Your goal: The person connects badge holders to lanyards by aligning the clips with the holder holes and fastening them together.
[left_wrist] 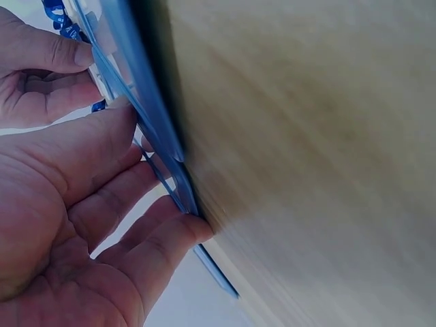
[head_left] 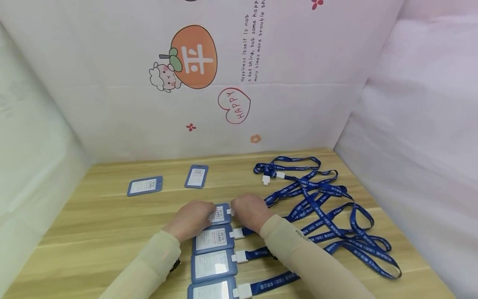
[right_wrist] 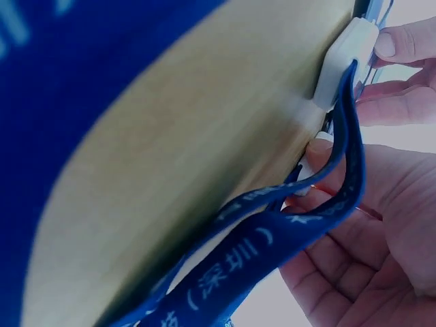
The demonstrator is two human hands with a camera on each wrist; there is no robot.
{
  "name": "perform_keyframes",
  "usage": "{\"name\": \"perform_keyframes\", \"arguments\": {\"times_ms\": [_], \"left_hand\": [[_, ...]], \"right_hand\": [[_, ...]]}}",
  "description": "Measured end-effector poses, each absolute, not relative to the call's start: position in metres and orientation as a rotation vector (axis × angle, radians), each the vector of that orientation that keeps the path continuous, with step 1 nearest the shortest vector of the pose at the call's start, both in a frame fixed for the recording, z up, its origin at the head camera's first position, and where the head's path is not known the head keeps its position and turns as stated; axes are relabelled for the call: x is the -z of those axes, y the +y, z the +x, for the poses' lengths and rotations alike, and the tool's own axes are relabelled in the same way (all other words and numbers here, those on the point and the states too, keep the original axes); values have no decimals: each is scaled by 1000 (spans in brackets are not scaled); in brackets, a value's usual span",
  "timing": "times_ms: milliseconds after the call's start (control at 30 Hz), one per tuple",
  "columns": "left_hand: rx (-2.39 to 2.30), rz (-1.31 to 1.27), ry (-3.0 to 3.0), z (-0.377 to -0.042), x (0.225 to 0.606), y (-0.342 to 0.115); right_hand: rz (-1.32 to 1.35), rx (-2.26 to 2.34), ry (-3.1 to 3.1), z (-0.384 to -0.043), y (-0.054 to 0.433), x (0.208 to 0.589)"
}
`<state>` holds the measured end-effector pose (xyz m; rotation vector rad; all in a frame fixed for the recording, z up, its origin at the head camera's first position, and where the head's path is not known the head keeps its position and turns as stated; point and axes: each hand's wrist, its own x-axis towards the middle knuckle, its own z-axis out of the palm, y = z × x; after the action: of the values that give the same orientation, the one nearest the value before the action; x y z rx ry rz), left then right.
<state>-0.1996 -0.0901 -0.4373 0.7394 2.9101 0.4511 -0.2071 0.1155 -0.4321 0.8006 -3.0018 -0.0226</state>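
Observation:
My left hand holds the blue-framed ID card holder at the top of a column of such holders. In the left wrist view its thumb and fingers pinch the holder's edges. My right hand is at the holder's slotted end, pinching a small white lanyard clip between thumb and fingers. Whether the clip is hooked into the slot is hidden. Below lie a second holder, a third holder and a fourth holder, each with a white clip and blue strap at its right end.
Two loose card holders lie farther back, one at the left and one near the middle. Blue lanyards sprawl in loops over the right side of the wooden table. Printed white cloth hangs behind.

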Motion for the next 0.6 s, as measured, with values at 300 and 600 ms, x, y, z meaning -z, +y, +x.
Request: {"name": "perform_keyframes", "arguments": {"times_ms": [300,600], "left_hand": [[-467,740,2923,-197,441,-93],[-461,751,2924,-196,438,-91]], "right_hand": [[787,-31,-3000,-208,116,438],[775,-18,-3008,-208,120,438]]}}
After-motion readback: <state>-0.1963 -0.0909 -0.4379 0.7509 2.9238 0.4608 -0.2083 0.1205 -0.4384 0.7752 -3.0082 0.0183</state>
